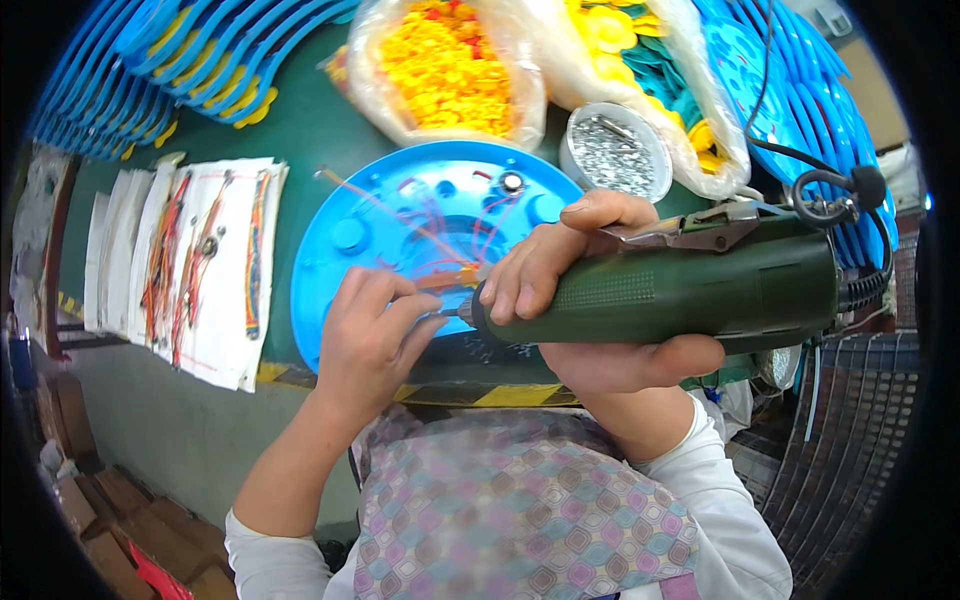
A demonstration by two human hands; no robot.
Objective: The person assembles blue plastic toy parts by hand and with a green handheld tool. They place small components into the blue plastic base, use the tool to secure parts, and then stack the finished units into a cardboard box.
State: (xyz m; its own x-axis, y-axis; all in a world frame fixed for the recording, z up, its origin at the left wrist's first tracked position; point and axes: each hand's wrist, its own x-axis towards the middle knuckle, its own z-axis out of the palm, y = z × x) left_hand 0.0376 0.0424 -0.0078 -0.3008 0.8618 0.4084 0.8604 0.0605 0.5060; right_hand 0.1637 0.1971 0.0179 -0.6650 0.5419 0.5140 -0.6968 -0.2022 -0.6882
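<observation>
My right hand (590,300) is wrapped round a dark green electric screwdriver (700,295), which lies level with its bit pointing left. At the tip of the bit, the thumb and fingers of my left hand (370,325) are pinched together. What they hold, if anything, is too small to make out. Beneath both hands lies a round blue plastic shell (330,220), partly hidden by them. Thin pink and red wires (400,212) run inside it, and a small round metal part (512,182) sits near its far edge. An orange-brown strip (445,280) shows just beyond my left fingertips.
A metal bowl of screws (618,150) stands beyond the screwdriver. Bags of yellow pieces (445,70) and of yellow and teal pieces (650,70) lie at the back. White sheets with wire bundles (205,260) are at left. Blue parts (220,50) are stacked far left; more blue shells (800,100) are far right.
</observation>
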